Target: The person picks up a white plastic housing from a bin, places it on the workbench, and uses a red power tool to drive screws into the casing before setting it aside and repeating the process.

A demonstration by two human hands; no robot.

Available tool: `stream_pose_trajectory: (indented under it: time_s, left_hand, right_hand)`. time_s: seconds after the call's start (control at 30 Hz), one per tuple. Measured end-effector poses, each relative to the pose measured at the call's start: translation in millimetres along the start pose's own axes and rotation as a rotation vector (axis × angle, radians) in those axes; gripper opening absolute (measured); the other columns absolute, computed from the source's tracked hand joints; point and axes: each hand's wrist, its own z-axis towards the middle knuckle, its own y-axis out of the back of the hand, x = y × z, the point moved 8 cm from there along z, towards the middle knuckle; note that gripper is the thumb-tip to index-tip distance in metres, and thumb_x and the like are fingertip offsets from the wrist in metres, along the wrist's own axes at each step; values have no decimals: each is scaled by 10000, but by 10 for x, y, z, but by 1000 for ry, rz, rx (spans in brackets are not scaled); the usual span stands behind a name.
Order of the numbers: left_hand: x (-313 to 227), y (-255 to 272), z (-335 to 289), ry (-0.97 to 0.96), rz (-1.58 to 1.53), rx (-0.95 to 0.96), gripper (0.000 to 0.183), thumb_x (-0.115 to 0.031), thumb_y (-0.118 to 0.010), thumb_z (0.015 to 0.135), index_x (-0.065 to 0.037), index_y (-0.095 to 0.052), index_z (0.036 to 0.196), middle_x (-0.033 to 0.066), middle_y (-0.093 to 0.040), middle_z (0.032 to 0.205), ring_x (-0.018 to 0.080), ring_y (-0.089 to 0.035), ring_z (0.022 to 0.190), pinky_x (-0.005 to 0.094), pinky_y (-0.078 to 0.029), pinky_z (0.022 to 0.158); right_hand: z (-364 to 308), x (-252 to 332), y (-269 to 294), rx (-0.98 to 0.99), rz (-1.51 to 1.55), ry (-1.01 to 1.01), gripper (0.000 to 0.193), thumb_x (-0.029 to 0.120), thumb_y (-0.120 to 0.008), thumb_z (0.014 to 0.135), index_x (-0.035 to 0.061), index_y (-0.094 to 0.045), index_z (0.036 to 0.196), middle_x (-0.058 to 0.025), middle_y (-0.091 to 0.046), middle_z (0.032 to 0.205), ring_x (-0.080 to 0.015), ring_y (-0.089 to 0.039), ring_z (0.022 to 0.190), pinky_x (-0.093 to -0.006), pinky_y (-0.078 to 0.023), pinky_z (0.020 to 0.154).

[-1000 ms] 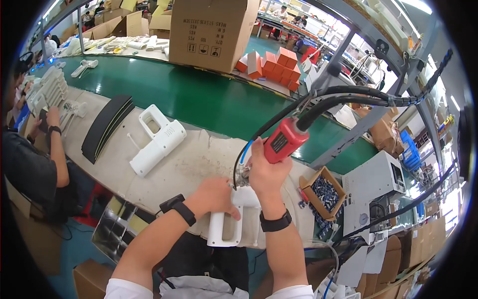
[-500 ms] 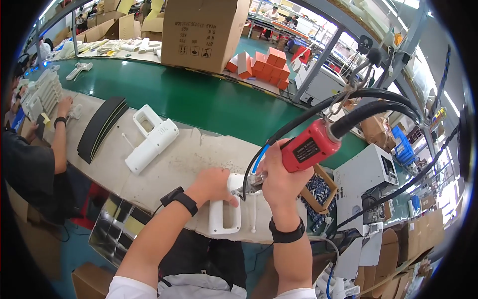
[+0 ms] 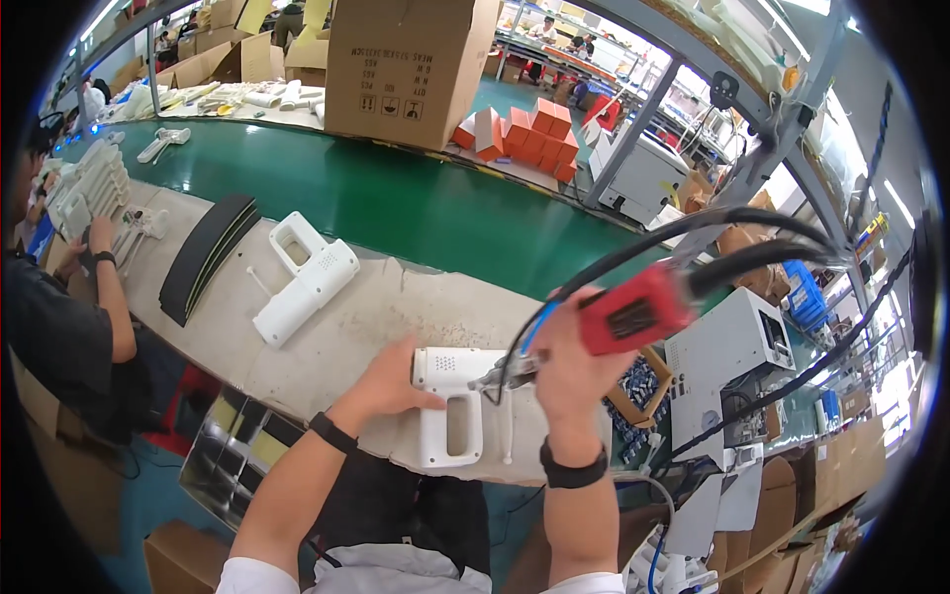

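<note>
A white plastic housing with a looped handle [image 3: 432, 428] lies on the bench right in front of me. My left hand [image 3: 389, 382] is beside its left end, fingers spread and thumb reaching toward the handle; whether the thumb touches cannot be made out. In my right hand [image 3: 574, 381] is a red powered screwdriver [image 3: 638, 309], hung from thick black cables, with a thin blue tube. Its metal nose [image 3: 510, 371] points left, over the right part of the housing. The right hand and tool are smeared by motion. A thin white rod [image 3: 508, 436] lies right of the handle.
A second white housing [image 3: 309, 297] and curved black strips [image 3: 206, 257] lie to the left. A co-worker [image 3: 69, 317] handles white parts at far left. Beyond runs a green belt [image 3: 346, 188]. At right are a tray of small blue-and-silver parts [image 3: 638, 381] and a white machine [image 3: 722, 356].
My left hand has come off the top of the housing to its left side, fingers spreading. My right hand has moved slightly right with the screwdriver, whose nose has shifted right too.
</note>
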Motion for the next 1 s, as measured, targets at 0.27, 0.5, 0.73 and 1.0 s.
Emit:
stream_pose_trajectory:
  time_s: [0.27, 0.5, 0.73, 1.0]
  left_hand:
    - [-98, -192, -77, 45, 165, -99, 953, -641, -766, 591, -84, -506, 1320, 237, -406, 1393, 444, -148, 1368, 549, -141, 1101]
    - [-142, -160, -136, 135, 129, -76, 987, -627, -795, 555, -67, -503, 1314, 281, -388, 1355, 398, -159, 1380, 485, -86, 1113]
    - [-96, -211, -75, 23, 136, -115, 904, -592, -805, 567, -9, -558, 1212, 292, -486, 1261, 396, -165, 1379, 505, -87, 1097]
    - [-30, -248, -76, 73, 100, -206, 1027, -612, -792, 571, -35, -444, 1345, 247, -412, 1351, 383, -223, 1359, 505, -95, 1106]
  right_hand:
    - [142, -269, -396, 40, -33, -76, 64, 32, -623, 872, -3, -571, 887, -50, -582, 640, -97, -544, 486, -231, -427, 454]
    - [141, -612, -493, 38, -35, -115, 133, 101, -660, 883, 3, -571, 862, -28, -582, 622, -94, -552, 490, -232, -426, 463]
    - [15, -980, -520, 51, -164, -130, 130, 95, -648, 880, 10, -565, 827, -16, -564, 586, -90, -539, 485, -231, -415, 465]
    - [31, -495, -461, 28, -82, -46, 105, 77, -627, 892, 0, -557, 878, -27, -561, 608, -94, -532, 476, -232, -408, 451]
